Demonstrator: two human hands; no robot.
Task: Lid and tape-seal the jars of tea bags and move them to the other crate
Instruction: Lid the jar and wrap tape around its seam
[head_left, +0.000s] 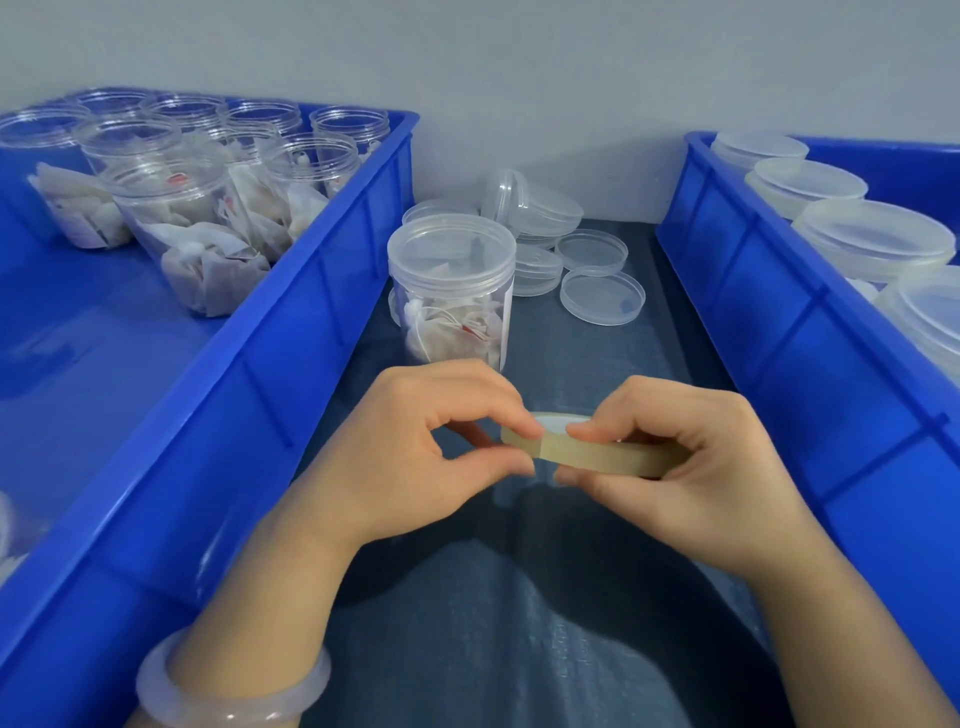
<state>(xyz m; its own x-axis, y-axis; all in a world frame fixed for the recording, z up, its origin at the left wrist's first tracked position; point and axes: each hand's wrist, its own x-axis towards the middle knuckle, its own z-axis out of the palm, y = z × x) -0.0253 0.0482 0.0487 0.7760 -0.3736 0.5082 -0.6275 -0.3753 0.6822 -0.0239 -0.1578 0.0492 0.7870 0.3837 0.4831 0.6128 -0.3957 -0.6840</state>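
Note:
A clear jar of tea bags stands upright with its lid on, on the dark table between two blue crates. Just in front of it, both hands hold a roll of clear tape above the table. My right hand grips the roll. My left hand pinches the roll's left edge between thumb and forefinger. The left crate holds several open jars of tea bags. The right crate holds several lidded jars.
Several loose clear lids lie in a heap on the table behind the lidded jar, near the grey wall. A pale bangle is on my left wrist. Dark table surface runs between the crates toward me.

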